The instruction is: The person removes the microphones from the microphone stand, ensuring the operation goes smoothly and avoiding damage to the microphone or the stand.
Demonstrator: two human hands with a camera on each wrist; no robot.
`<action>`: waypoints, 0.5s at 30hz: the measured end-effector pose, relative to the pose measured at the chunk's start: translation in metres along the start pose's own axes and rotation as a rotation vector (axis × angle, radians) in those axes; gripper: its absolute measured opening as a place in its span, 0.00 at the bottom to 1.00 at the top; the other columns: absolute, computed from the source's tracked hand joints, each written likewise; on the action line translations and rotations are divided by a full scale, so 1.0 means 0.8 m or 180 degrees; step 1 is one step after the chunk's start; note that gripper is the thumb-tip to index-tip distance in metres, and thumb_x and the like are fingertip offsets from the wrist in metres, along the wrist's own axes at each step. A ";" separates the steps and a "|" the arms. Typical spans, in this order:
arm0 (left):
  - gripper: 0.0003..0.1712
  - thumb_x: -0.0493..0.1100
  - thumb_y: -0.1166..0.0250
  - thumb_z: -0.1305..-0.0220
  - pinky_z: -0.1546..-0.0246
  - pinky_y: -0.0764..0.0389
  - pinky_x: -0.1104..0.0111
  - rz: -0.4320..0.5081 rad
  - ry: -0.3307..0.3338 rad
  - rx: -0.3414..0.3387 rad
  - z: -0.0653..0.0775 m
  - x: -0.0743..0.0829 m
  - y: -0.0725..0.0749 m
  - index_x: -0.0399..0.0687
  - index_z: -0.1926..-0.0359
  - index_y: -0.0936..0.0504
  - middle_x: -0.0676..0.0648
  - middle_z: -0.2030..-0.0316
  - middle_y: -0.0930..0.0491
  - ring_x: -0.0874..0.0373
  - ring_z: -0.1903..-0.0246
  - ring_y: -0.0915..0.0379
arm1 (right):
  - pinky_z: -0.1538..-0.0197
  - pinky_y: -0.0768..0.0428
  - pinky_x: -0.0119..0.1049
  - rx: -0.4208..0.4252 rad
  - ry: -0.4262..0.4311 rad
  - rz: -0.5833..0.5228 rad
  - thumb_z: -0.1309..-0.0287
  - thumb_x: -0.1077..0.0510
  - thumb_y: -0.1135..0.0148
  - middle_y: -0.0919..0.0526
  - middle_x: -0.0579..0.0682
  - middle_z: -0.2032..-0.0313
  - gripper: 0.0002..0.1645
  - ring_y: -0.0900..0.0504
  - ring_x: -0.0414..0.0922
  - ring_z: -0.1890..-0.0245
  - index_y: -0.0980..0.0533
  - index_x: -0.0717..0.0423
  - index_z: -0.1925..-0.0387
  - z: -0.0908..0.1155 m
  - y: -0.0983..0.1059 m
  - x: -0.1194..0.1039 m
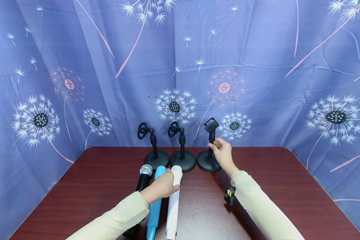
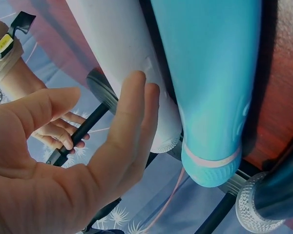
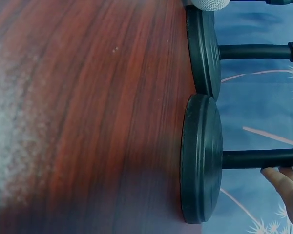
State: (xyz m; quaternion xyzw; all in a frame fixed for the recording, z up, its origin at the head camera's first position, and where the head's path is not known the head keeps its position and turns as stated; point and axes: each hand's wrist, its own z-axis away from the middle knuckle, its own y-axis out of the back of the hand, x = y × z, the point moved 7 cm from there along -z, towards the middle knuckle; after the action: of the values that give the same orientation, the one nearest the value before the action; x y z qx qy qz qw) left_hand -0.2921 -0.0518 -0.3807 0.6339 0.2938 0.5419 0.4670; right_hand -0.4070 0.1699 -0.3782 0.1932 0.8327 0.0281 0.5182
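My right hand (image 1: 223,154) pinches the pole of the rightmost black microphone stand (image 1: 209,163), just below its clip. That stand's round base (image 3: 201,161) sits upright on the table in the right wrist view. My left hand (image 1: 163,184) reaches over a blue microphone (image 1: 155,210) to a white microphone (image 1: 172,213). In the left wrist view its thumb and fingers (image 2: 129,109) are spread apart, with fingertips overlapping the white microphone's side. A black microphone (image 1: 143,180) with a silver mesh head lies left of the blue one.
Two more microphone stands with ring-shaped clips, the left one (image 1: 156,160) and the middle one (image 1: 183,162), line up beside the rightmost stand. Everything stands on a dark red wooden table (image 1: 276,196). A blue dandelion-patterned curtain (image 1: 258,43) hangs behind the table's far edge.
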 end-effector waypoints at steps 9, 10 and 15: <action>0.37 0.41 0.32 0.43 0.61 0.20 0.56 0.0110 0.0013 -0.0038 0.002 -0.002 -0.002 0.15 0.42 0.36 0.25 0.44 0.30 0.42 0.59 0.22 | 0.55 0.19 0.46 0.0037 0.0034 0.0128 0.42 0.67 0.35 0.15 0.64 0.62 0.11 0.15 0.56 0.60 0.21 0.69 0.57 0.001 0.001 0.002; 0.39 0.40 0.32 0.42 0.62 0.20 0.57 0.0141 0.0028 -0.0047 0.003 -0.003 -0.003 0.15 0.41 0.37 0.24 0.44 0.31 0.42 0.59 0.22 | 0.55 0.19 0.47 0.0014 0.0029 0.0134 0.42 0.67 0.35 0.15 0.64 0.62 0.12 0.15 0.56 0.60 0.21 0.68 0.57 0.001 0.000 0.002; 0.42 0.41 0.33 0.41 0.58 0.20 0.55 0.0220 0.0073 -0.0075 0.004 -0.007 -0.005 0.12 0.39 0.42 0.21 0.41 0.34 0.39 0.54 0.23 | 0.53 0.19 0.49 -0.0065 -0.0034 0.0199 0.40 0.65 0.36 0.16 0.65 0.60 0.13 0.16 0.56 0.58 0.22 0.67 0.55 0.002 -0.002 0.004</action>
State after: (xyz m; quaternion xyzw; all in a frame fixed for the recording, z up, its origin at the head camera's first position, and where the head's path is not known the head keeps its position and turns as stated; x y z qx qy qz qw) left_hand -0.2898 -0.0561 -0.3864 0.6319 0.2707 0.5684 0.4521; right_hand -0.4075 0.1691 -0.3818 0.2139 0.8231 0.0517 0.5235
